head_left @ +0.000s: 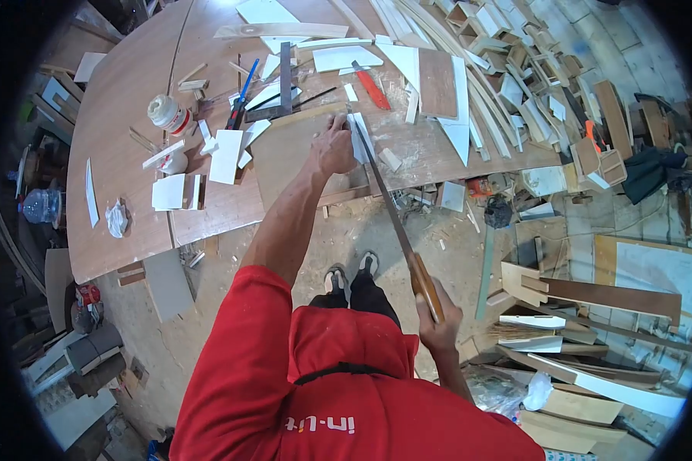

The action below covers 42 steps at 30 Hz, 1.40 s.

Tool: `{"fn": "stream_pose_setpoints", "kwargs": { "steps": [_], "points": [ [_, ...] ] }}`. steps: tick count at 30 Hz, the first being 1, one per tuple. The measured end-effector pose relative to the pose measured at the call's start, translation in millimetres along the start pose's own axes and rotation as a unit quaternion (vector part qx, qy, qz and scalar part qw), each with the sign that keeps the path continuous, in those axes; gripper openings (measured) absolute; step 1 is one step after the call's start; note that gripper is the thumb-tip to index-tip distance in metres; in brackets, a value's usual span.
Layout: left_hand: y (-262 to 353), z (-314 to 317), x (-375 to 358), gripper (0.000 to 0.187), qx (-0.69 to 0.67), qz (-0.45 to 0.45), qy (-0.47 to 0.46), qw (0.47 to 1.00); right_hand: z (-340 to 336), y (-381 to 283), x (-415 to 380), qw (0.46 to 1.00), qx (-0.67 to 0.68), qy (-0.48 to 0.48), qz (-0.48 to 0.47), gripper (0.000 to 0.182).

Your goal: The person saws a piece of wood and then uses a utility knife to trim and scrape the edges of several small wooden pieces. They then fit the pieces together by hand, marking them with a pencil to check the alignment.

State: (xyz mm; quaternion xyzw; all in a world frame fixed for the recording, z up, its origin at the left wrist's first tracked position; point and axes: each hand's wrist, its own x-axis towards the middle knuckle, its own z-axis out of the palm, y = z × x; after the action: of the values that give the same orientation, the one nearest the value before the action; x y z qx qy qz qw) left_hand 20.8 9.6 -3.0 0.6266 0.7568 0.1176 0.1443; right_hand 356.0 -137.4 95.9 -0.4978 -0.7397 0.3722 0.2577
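Observation:
My right hand (440, 326) is wrapped around the wooden handle of a handsaw (393, 211), low in front of my body. The saw's long, narrow blade slants up to the table edge and lies along a narrow white board piece (362, 140). My left hand (333, 147) presses down beside the blade, fingers curled at the white piece; its fingertips are partly hidden. Under that hand lies a flat brown board (288, 154), with a thin wooden strip along its far side. A small pale block (390, 159) sits just right of the blade.
On the table (123, 154) are a red-handled knife (371, 86), a dark try square (286, 77), a glue jar (169, 114) and white offcuts (225, 156). Curved strips (484, 100) line its right side. Wood scraps (577, 330) are piled on the floor at right.

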Motion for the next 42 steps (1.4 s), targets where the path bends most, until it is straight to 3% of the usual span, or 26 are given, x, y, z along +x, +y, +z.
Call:
{"fn": "stream_pose_setpoints", "kwargs": {
  "steps": [4,6,10,14,18,20,22,24,27,30,36,39,40,42],
  "points": [
    [4,7,-5,0.044,0.0,-0.012,0.009,1.0,-5,-11,7,0.996,0.022,-0.044,0.081,0.034],
    [0,4,-2,0.046,-0.025,-0.009,0.01,1.0,4,-3,15,0.996,-0.023,-0.061,0.054,0.033],
    [-2,4,1,0.048,-0.014,-0.006,0.001,1.0,-11,-15,-5,0.999,0.039,-0.005,0.0,0.03],
    [1,4,-3,0.054,-0.017,-0.009,-0.009,1.0,2,-14,22,0.99,0.008,-0.08,0.118,0.031],
    [-1,3,3,0.055,-0.001,-0.014,-0.033,0.999,-12,-8,-8,0.999,0.042,-0.011,-0.004,0.033],
    [0,1,-1,0.055,-0.016,-0.011,-0.013,1.0,-6,-6,2,0.999,0.038,-0.007,0.025,0.034],
    [1,4,-6,0.054,-0.03,-0.008,0.011,0.999,2,-12,24,0.989,0.046,-0.05,0.129,0.034],
    [-5,8,2,0.053,-0.004,0.002,0.005,1.0,-2,-1,-1,0.995,-0.005,-0.051,0.091,0.034],
    [-1,2,0,0.053,-0.025,-0.009,-0.023,0.999,-6,-9,-10,0.998,0.054,-0.01,0.018,0.034],
    [9,-8,-5,0.059,-0.01,-0.014,-0.003,1.0,-1,-10,12,0.995,0.022,-0.038,0.084,0.034],
    [2,-1,0,0.06,0.004,-0.012,-0.006,1.0,-9,-6,-6,0.995,0.074,-0.025,0.063,0.033],
    [0,0,-1,0.06,-0.004,0.0,-0.003,1.0,-5,-21,27,0.985,0.006,-0.088,0.149,0.034],
    [1,-6,7,0.06,0.0,0.002,0.008,1.0,-6,-15,24,0.987,0.008,-0.083,0.138,0.034],
    [1,5,0,0.047,-0.019,-0.028,0.011,0.999,-10,-8,1,0.999,0.038,0.014,-0.036,0.029]
  ]
}}
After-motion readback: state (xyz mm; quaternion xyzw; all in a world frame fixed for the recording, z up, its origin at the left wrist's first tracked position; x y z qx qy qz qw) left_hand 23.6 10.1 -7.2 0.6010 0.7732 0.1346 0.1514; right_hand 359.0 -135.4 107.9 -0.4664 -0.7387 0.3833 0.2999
